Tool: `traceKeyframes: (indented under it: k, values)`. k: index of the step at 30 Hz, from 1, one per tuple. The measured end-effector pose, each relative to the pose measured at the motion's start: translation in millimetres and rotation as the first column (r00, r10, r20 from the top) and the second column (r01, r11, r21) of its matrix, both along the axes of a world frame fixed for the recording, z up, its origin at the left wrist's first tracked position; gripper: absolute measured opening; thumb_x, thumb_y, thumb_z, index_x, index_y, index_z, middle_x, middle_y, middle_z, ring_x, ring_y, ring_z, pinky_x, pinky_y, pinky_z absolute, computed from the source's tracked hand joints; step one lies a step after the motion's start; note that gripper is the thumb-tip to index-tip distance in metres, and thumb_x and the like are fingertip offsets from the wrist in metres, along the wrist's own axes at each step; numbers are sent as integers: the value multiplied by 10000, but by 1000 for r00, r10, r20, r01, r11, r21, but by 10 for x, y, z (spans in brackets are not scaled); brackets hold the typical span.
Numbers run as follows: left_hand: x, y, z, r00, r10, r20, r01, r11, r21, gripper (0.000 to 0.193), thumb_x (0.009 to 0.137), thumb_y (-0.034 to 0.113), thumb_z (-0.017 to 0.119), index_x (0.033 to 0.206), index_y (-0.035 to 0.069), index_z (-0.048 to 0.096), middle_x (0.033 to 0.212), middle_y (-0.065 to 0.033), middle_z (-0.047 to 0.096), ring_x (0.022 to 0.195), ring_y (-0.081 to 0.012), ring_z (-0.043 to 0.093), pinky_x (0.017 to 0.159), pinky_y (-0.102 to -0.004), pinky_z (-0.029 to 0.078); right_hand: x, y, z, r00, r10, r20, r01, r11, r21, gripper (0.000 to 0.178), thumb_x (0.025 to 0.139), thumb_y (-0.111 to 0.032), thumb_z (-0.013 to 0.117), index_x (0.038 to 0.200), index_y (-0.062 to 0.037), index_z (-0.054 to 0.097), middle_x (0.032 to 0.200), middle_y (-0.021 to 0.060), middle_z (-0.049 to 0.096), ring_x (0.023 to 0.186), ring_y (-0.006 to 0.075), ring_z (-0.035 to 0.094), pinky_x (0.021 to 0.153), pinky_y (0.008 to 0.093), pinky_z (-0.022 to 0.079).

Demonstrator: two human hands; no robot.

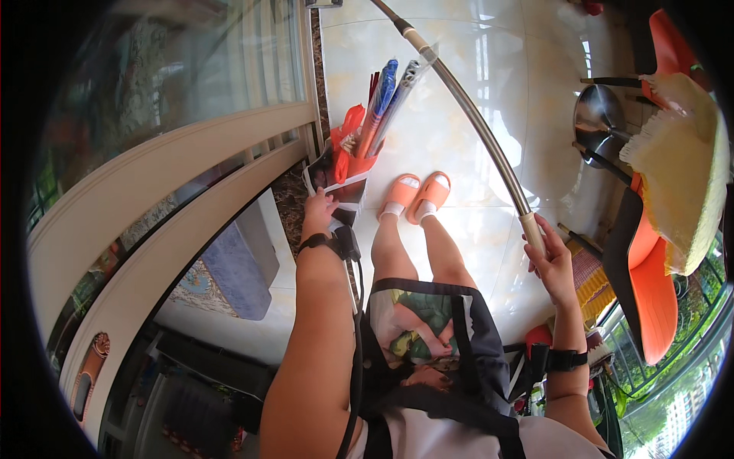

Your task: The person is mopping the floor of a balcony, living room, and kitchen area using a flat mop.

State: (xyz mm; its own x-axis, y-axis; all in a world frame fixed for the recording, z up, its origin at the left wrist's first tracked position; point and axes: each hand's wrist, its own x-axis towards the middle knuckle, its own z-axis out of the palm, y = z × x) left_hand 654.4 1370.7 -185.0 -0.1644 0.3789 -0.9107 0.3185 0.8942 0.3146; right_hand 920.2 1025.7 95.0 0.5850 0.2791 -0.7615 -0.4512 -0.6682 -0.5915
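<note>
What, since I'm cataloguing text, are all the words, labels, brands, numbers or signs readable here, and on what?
No text can be read.
Red, white and dark box: any print too blurred.
Blue plastic-wrapped roll: any marks too small.
Long silvery metal pole: none visible.

Orange chair (654,302) beside yellow cloth (677,157).
</note>
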Motion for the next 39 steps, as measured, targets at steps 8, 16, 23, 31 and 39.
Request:
traceKeyframes:
  k: [8,16,23,31,39]
  values:
    - [8,341,-129,996,82,-41,-81,996,42,237,900,145,470,1074,-15,462,975,-129,500,895,-268,548,769,-416,510,92,-5,60,1000,-2,-1,2,1000,-13,542,792,-50,611,1293,-130,420,882,23,595,630,47,482,513,183,411]
    - [1311,-545,514,636,-570,-520,770,518,373,550,610,445,717,862,-13,546,977,-174,504,917,-287,524,793,-362,438,79,-41,170,999,-46,-18,45,997,-63,485,809,-91,609,1268,-93,451,961,1,583,702,41,460,606,189,412]
    - [2690,-1248,1831,658,-392,643,602,787,-136,697,838,398,557,1286,51,152,1100,-125,439,981,-240,538,786,-376,492,-34,-40,443,998,54,-39,-58,993,-98,474,840,-125,568,1291,-120,423,890,62,600,728,82,479,711,250,434]
    - [2776,-2377,1809,536,-605,589,825,522,-215,681,804,109,499,1182,-24,-51,893,-154,452,680,-212,571,572,-375,550,-302,-1345,1175,937,-256,-237,220,961,-168,505,773,-14,582,1259,-20,444,752,-28,527,623,39,459,557,182,399]
    - [3330,-1433,1215,460,-598,656,827,557,-72,384,785,194,507,1026,-59,348,751,-111,570,582,-200,606,573,-354,547,285,-427,743,923,169,345,-120,980,-159,468,734,-55,628,1189,-94,528,732,149,608,603,225,578,573,313,446]
